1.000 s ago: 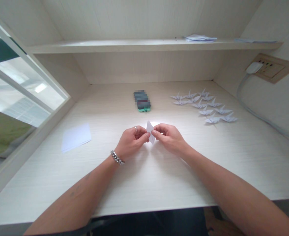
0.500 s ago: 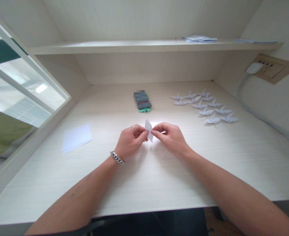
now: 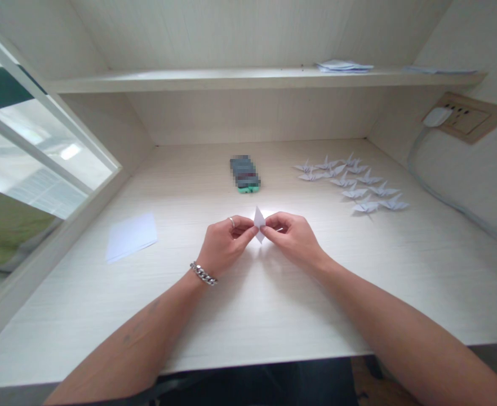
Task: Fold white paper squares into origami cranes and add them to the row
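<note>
1. Folded paper diamond (image 3: 258,216): held near the middle of the tabletop (image 3: 248,321), between both hands, one point up; whether its lower tip touches the surface, can't tell.
2. Left hand (image 3: 227,239): grip pinching the paper's left side, thumb in front, fingertips behind. Ring (image 3: 231,222) on a finger, chain bracelet (image 3: 203,274) at the wrist.
3. Right hand (image 3: 294,235): grip pinching the right side, thumb tip near the other thumb, remaining fingers curled.
4. Done, judging by layout: a group of white paper cranes (image 3: 365,207), roughly a dozen, at the back right of the tabletop, wings spread. Exact count unsure, some overlap.
5. In hand: diamond shows no spread wings, so looks partway folded. Fine creases too small to read.
6. Left, likely: flat white sheets (image 3: 132,237) on the left side, unfolded; number of layers unclear.
7. Containers: none seen. Shelf (image 3: 181,80) above carries a stack of papers (image 3: 345,66), plus thin flat papers (image 3: 440,70) farther right.
8. Other: pixelated phone-like item (image 3: 245,172), green edge, beyond the hands; white plug (image 3: 438,117) in the wall socket (image 3: 470,121).
</note>
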{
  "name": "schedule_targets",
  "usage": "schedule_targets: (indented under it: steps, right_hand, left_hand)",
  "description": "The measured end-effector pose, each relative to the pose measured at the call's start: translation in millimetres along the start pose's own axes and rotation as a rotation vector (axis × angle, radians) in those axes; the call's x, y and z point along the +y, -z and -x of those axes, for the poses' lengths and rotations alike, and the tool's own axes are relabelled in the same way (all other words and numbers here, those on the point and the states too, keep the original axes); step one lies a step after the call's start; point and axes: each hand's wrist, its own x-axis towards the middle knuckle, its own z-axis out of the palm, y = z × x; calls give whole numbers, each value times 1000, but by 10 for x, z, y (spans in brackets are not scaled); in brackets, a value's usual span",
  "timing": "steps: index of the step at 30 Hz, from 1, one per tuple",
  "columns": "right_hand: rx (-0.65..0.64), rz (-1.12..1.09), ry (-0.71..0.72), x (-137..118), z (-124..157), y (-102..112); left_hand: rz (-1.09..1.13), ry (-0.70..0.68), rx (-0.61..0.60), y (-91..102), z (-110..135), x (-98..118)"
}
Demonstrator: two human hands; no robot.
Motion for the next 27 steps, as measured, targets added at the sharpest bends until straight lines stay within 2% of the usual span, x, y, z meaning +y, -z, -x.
schedule_targets:
  steps: [4,12,27]
  right_hand:
    - [20,21,-2,-8,12,-1]
    - [19,38,-7,-34,13,-9]
    - [11,44,13,-21,32,-15]
  left_hand:
    - [69,14,82,-21,4,-19]
    - [71,7,129,-24,6,-24]
    - [81,6,140,-19,-6,-47]
